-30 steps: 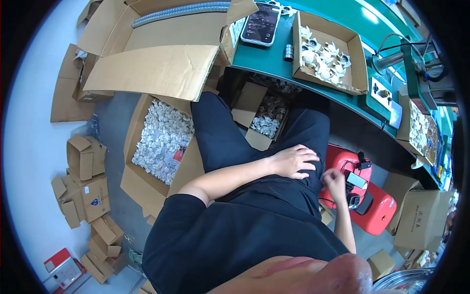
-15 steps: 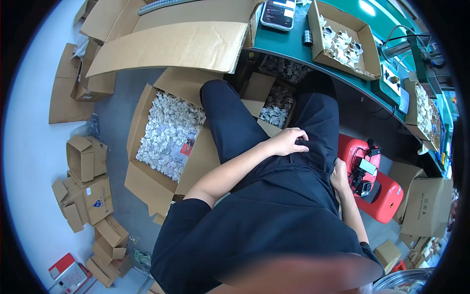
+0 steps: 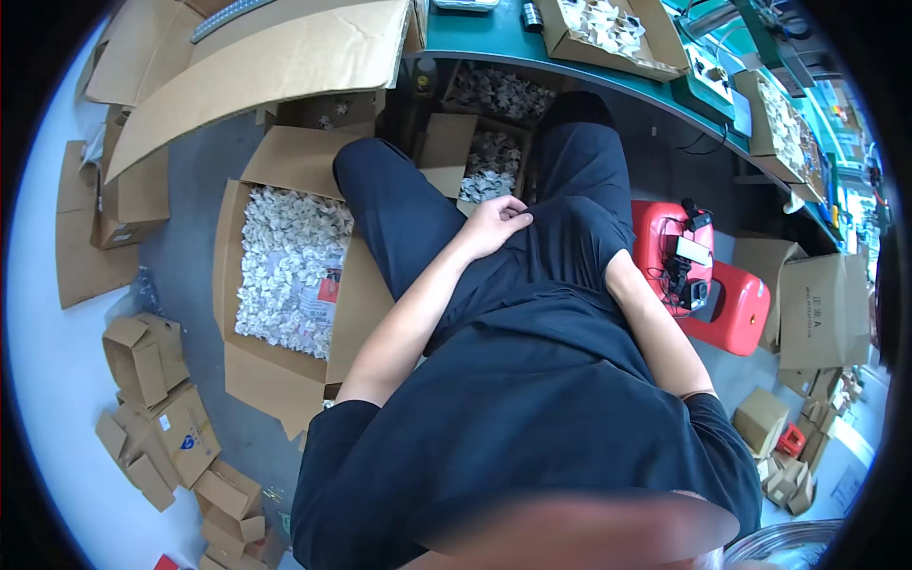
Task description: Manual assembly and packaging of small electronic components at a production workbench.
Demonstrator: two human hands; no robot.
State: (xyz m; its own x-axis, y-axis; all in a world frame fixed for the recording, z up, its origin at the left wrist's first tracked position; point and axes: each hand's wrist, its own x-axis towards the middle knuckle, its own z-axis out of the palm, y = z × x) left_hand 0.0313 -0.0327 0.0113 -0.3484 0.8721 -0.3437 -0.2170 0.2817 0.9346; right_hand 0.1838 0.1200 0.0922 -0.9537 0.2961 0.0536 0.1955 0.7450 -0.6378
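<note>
My left hand [image 3: 496,226] rests over my lap, fingers curled together, pinching the cloth of my dark trousers [image 3: 399,214] near the inner thigh. Down to the wrist, my right forearm [image 3: 655,313] is bare. My right hand is pushed into the trouser pocket at the right hip, so its fingers are hidden. A bulge [image 3: 575,220] in the cloth stands up over the right thigh. Left of my legs sits an open carton [image 3: 230,275] filled with small whitish parts [image 3: 285,237]. Between my knees is a smaller carton [image 3: 446,157] of similar parts.
A green workbench [image 3: 484,38] runs ahead, bearing a cardboard tray [image 3: 655,62] of white parts. A red stool [image 3: 736,313] with small cameras and cables [image 3: 689,256] stands at my right. Empty cartons [image 3: 185,432] line the left wall. A large flap [image 3: 275,66] juts out at upper left.
My right hand has gone from the hip into the trouser pocket, and the cloth now bulges. My left hand has shifted slightly on the lap. The view has tilted, with the bench higher up.
</note>
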